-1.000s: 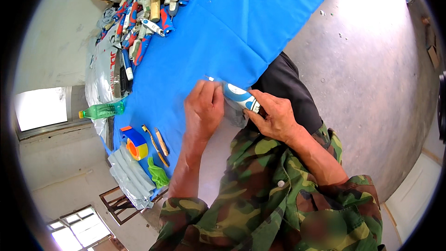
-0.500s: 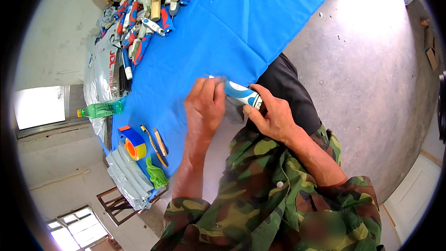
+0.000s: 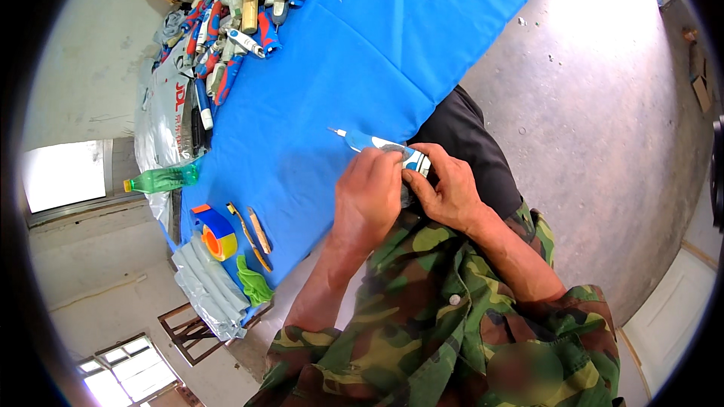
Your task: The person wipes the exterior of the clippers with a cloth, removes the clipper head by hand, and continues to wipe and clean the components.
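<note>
A white and blue electric toothbrush handle [image 3: 360, 140] is held above my lap, tilted, its thin metal shaft pointing up and left. My right hand [image 3: 451, 190] is closed on its base end, thumb below and fingers above. Around its middle, my left hand [image 3: 369, 192] is closed with the knuckles up. A bit of grey cloth [image 3: 407, 197] shows below the handle between my hands; most of it is hidden by the left fingers.
A blue cloth [image 3: 362, 38] covers the table. Several used handles [image 3: 249, 11] lie piled at the far left, near a white plastic bag [image 3: 162, 105]. Nearer are a green bottle [image 3: 162, 179], tape roll [image 3: 217, 241], toothbrush [image 3: 249, 235], small knife [image 3: 259, 231] and green cloth [image 3: 254, 283].
My left hand has slid right and down along the handle, from its shaft end to its middle, uncovering the metal shaft. The right hand keeps its hold on the base.
</note>
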Demonstrator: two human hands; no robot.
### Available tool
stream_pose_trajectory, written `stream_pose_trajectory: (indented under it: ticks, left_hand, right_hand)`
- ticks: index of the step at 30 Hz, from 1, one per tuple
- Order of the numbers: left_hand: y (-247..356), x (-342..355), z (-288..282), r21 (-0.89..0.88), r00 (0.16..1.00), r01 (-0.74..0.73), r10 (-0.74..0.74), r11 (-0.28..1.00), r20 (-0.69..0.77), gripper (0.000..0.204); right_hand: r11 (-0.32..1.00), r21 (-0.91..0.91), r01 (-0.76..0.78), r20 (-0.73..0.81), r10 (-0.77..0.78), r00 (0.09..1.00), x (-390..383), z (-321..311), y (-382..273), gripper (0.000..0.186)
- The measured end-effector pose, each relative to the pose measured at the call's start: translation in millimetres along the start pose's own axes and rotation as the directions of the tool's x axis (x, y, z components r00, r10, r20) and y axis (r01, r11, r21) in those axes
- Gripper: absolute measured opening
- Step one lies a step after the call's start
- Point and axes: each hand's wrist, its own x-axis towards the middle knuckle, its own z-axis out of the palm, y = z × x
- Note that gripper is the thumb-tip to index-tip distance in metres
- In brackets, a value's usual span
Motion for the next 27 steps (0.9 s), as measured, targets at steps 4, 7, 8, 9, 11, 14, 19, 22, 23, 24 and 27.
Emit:
stream_pose_trajectory:
  ticks: [4, 7, 8, 9, 11, 14, 19, 22, 23, 24, 27]
  left_hand:
    - [-17, 1, -4, 0.134, 0.998, -0.058, 0.063, 0.989, -0.028, 0.013]
    - [-35, 7, -12, 0.216, 0.998, -0.031, 0.041, 0.976, -0.044, 0.01]
    - [-41, 9, -15, 0.226, 0.999, -0.004, 0.014, 0.974, -0.041, 0.008]
    - [-44, 11, -17, 0.24, 0.999, 0.024, -0.015, 0.971, -0.039, 0.007]
    - [-43, 15, -23, 0.231, 0.997, 0.069, -0.061, 0.97, -0.042, 0.005]
    - [-35, 14, -18, 0.158, 0.996, 0.082, -0.073, 0.984, -0.059, 0.004]
    - [-17, 5, -6, 0.068, 0.994, 0.103, -0.1, 0.992, -0.047, 0.007]
    - [2, 1, 1, -0.029, 0.997, 0.057, -0.058, 0.998, -0.045, 0.012]
    - [3, 0, -1, -0.014, 0.998, 0.045, -0.045, 0.999, -0.031, 0.013]
    - [2, 0, 0, -0.008, 0.999, 0.033, -0.033, 0.999, -0.016, 0.013]
    - [-11, 1, -2, 0.076, 1.0, -0.023, 0.023, 0.997, 0.004, 0.014]
  right_hand:
    - [1.0, 0.02, 0.019, -0.018, -0.019, 1.0, 1, 1, 0, 0.033]
    - [1.0, 0.01, 0.026, -0.021, -0.026, 0.999, 1, 1, -2, 0.033]
    - [1.0, 0.001, 0.031, -0.022, -0.031, 0.999, 1, 1, -3, 0.033]
    - [0.999, 0.01, 0.047, -0.03, -0.047, 0.998, 1, 1, -2, 0.033]
    - [0.996, 0.029, 0.078, -0.047, -0.077, 0.996, 2, 4, 1, 0.033]
    - [0.995, 0.028, 0.092, -0.065, -0.09, 0.994, 2, 5, 1, 0.033]
    - [0.998, -0.005, 0.057, -0.038, -0.057, 0.998, 0, -1, 0, 0.034]
    - [0.999, 0.0, 0.042, -0.025, -0.042, 0.999, -2, -1, 1, 0.034]
    - [0.999, 0.0, 0.038, -0.023, -0.038, 0.999, -3, -1, 2, 0.034]
    - [0.999, 0.002, 0.037, -0.022, -0.037, 0.999, -3, -1, 3, 0.034]
    - [0.999, 0.011, 0.036, -0.023, -0.036, 0.999, -1, 0, 4, 0.034]
